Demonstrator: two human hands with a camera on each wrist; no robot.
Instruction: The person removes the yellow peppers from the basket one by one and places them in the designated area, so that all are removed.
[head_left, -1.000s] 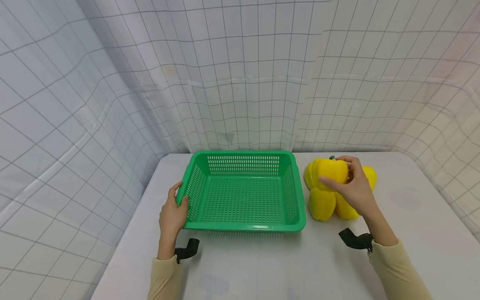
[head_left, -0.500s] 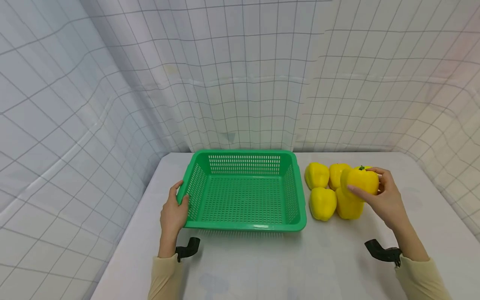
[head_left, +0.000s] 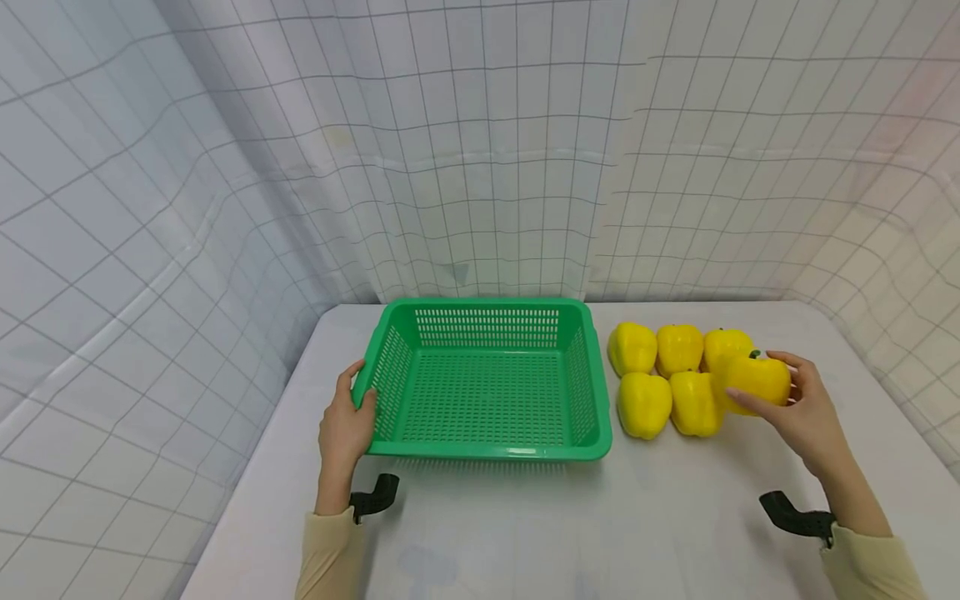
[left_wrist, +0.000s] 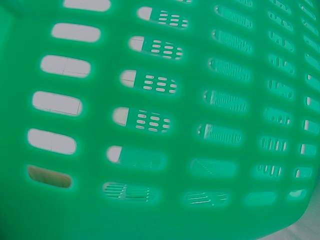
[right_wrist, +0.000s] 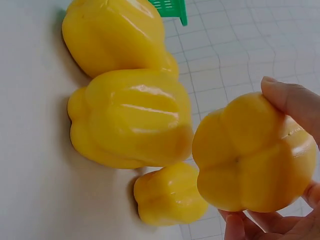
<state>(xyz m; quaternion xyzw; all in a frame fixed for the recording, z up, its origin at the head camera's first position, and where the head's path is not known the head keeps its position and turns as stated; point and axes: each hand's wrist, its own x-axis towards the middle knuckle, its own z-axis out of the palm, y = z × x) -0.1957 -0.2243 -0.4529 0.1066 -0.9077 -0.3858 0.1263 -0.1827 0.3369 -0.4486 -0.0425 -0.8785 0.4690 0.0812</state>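
Observation:
My left hand (head_left: 347, 425) grips the left rim of a green plastic basket (head_left: 487, 452), thumb inside and fingers outside. The slotted basket wall (left_wrist: 180, 135) fills the left wrist view. At the right, my right hand (head_left: 810, 412) holds a yellow bell pepper (head_left: 757, 382) with a green stem between thumb and fingers. In the right wrist view that held pepper (right_wrist: 245, 155) shows its lobed bottom, raised off the table. Several more yellow bell peppers (head_left: 645, 406) stand in two rows between the basket and my right hand.
A white table (head_left: 540, 533) carries everything. White grid-patterned curtain (head_left: 487, 167) closes in the back and both sides. A black wrist mount (head_left: 797, 515) sits on my right wrist, another black mount (head_left: 375, 496) on the left.
My right hand has carried the yellow bell pepper to the right and slightly nearer, uncovering the peppers behind. The left hand and basket have stayed in place.

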